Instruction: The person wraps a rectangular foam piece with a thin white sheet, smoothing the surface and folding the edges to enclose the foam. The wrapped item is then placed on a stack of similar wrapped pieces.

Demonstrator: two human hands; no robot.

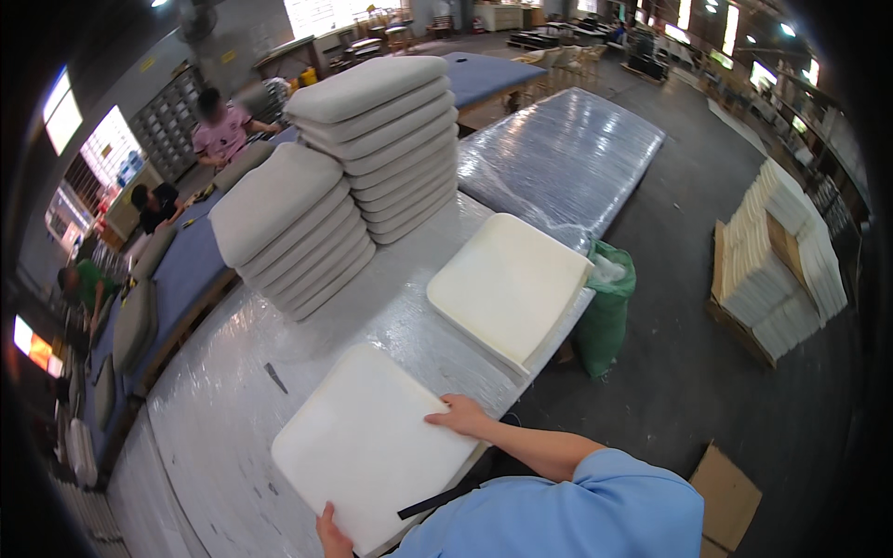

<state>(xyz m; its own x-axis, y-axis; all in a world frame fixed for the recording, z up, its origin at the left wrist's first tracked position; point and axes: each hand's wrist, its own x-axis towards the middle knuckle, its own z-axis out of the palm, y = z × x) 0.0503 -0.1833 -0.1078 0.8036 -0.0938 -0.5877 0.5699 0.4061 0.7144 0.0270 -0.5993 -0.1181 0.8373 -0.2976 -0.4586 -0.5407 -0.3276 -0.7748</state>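
A white foam seat pad [367, 442] with rounded corners lies on the plastic-wrapped table right in front of me. My right hand [462, 417] grips its right edge, with the fingertips on top. At the near left corner my left hand [333, 533] holds the edge, its thumb showing and the other fingers mostly hidden. A black strip [437, 500] crosses the pad's near edge by my blue shirt. Farther right, a second cream foam pad [507, 288] rests near the table's edge, apart from both hands.
Two stacks of grey padded cushions, a shorter stack [279, 209] and a taller stack [372, 102], stand beyond the pads. A small dark tool [275, 378] lies on the wrapped table [219, 409]. A green sack [606, 321] stands at its right edge. Several people work along a blue table [191, 284] at left.
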